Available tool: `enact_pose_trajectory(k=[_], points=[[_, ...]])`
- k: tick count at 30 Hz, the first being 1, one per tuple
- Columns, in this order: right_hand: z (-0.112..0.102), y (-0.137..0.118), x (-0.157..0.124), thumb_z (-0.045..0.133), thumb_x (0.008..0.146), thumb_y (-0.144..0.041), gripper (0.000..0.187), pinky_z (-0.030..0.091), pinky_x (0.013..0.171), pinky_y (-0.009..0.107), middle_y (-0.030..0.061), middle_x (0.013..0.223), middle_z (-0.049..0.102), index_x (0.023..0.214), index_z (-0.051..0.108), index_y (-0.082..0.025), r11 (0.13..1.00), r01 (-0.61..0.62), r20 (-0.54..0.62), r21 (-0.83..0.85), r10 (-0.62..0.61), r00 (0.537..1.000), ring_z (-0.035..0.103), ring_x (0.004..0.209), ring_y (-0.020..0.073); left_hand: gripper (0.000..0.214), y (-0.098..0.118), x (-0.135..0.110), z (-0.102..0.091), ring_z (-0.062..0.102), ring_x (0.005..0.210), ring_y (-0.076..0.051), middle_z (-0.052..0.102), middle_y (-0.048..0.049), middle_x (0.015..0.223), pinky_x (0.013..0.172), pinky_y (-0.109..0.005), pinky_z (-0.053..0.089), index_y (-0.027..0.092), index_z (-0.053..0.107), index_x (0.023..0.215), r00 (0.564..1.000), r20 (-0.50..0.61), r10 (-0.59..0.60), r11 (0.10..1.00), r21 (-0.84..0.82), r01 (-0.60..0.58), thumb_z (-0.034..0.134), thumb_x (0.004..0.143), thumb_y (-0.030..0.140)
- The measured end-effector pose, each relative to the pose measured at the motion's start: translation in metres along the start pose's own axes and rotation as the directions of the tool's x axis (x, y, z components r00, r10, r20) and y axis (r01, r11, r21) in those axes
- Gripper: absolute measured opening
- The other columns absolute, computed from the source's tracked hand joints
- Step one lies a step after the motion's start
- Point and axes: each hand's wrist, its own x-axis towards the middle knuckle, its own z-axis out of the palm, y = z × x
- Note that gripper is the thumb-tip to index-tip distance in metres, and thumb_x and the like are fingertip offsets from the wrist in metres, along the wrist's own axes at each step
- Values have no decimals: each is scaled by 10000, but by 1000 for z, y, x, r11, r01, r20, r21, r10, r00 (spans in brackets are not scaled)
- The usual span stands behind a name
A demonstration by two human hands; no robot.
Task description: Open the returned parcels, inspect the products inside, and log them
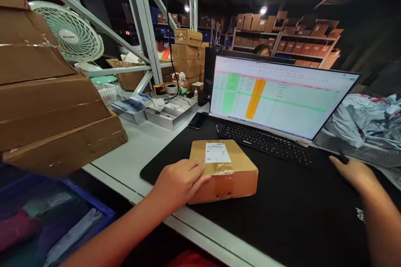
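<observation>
A cardboard parcel (224, 175) sits on a black desk mat (282, 221), near the bench's front edge and in front of a keyboard (266, 142). A white shipping label (217, 152) faces up on its top, and strips of clear tape cross the box.

The left hand (178, 183) lies against the parcel's near left corner, with the fingers (196, 171) draped over the top. The hand is in firm contact, but the view does not settle whether it is gripping or only resting. The right hand (354, 173) is well apart at the mat's far right, fingers curved over a small dark object that looks like a mouse (343, 158). Its grip cannot be told either.

Beyond the keyboard stands a monitor (282, 96) showing a spreadsheet with green and orange columns. A phone (198, 120) lies at the mat's far edge. Further along the bench are two metal trays (171, 114), with cartons (46, 83) stacked at the left. A blue crate (56, 217) sits below the bench's front edge. Grey mailer bags (360, 121) are heaped to the right.
</observation>
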Motion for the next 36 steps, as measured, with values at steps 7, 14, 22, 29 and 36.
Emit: enact_pose_trajectory(k=[7,14,22,29,36], points=[[-91,-165,-104,472,1014,-373,451,565,728,313,103,1129,731,1435,522,-220,911,350,-1,217,-358,934,724,925,229,400,3,16,-2,728,755,-205,768,-87,922,632,-309,578,138,713,952,997,70,13,999,47,-16,399,1040,369],[-75,-264,-154,431,1001,-134,428,422,511,287,42,892,707,1426,471,-124,707,701,-26,88,-702,711,625,603,136,455,9,17,-3,709,692,-201,758,-106,886,584,-311,544,117,701,909,992,89,87,990,101,-96,332,1057,339],[-68,-290,-156,434,827,14,583,333,494,326,37,734,606,1393,534,-80,705,704,12,-86,-705,709,556,563,159,459,15,7,2,699,659,-188,742,-84,813,537,-295,516,131,673,851,989,38,142,982,124,-146,324,1060,343],[-82,-228,-149,457,924,-72,486,263,428,335,8,672,594,1394,554,-151,807,439,35,-394,-464,885,539,477,182,319,-1,-12,-2,730,694,-201,763,-88,840,547,-293,561,124,674,881,989,-72,128,986,113,-120,443,1031,285],[-96,-195,-126,448,1038,-315,304,539,667,257,3,994,755,1328,521,-262,878,424,114,221,-455,883,721,795,155,327,-63,-62,-10,680,1174,-184,722,-62,1257,1050,-346,556,226,627,1305,983,-5,186,926,-334,-177,519,999,193]])
